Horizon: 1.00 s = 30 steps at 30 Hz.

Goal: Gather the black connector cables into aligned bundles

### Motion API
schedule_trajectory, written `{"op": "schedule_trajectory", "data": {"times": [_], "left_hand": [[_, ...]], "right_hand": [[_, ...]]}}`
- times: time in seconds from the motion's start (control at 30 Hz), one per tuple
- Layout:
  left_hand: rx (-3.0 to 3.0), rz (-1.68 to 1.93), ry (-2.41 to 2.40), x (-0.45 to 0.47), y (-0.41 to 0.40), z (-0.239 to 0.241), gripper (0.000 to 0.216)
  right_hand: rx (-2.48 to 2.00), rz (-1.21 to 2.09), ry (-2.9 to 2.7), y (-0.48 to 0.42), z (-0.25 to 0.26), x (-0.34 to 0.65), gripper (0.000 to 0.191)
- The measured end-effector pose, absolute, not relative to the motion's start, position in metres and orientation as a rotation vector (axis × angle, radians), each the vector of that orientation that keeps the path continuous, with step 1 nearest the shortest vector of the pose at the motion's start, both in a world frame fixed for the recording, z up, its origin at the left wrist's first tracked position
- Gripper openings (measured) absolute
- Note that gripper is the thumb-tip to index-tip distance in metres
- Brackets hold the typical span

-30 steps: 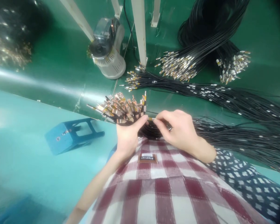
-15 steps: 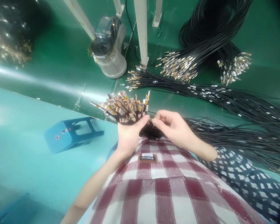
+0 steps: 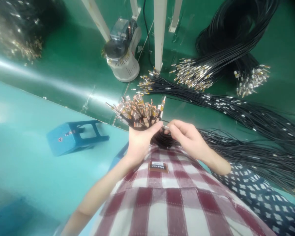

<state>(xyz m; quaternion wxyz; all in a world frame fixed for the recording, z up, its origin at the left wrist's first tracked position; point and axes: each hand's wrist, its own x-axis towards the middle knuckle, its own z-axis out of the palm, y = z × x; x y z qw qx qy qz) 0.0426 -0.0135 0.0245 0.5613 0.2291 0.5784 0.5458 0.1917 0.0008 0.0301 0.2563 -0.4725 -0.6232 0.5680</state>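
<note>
My left hand [image 3: 140, 141] is wrapped round a thick bundle of black cables [image 3: 140, 111], whose metal and copper-coloured ends fan out above the fist. Close to its thumb, my right hand [image 3: 188, 136] pinches a small silvery cable end [image 3: 165, 127] between thumb and forefinger. Behind and below the fingers the dark cable lengths curve in a coil [image 3: 163, 141] against the checked apron [image 3: 157, 193]. How the pinched end joins the bundle is hidden by the fingers.
Loose black cables [image 3: 226, 105] stretch across the green bench [image 3: 71, 75] to the right. Coiled cables [image 3: 206, 75] lie behind them. A grey-white round device [image 3: 124, 64] stands near a white post [image 3: 159, 39]. On the floor at left is a blue stool [image 3: 73, 136].
The whole view has shifted slightly, so most things sit a little further right. The piece in my right fingertips now shows silvery and more exposed between both hands.
</note>
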Motion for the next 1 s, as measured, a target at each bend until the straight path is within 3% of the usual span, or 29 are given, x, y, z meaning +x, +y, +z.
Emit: {"op": "schedule_trajectory", "data": {"times": [0.2,0.5,1.0], "left_hand": [[0.501,1.3,1.322,0.041,-0.01,0.026,0.016],[0.399,1.242,1.254,0.029,-0.004,0.022,0.016],[0.203,1.251,1.214,0.023,-0.004,0.017,0.037]], "right_hand": [[-1.267,1.569,-1.703,0.003,0.03,0.199,0.029],[-1.106,1.799,-1.151,0.012,0.019,0.197,0.018],[-1.223,1.395,-1.382,0.028,0.034,0.149,0.01]]}}
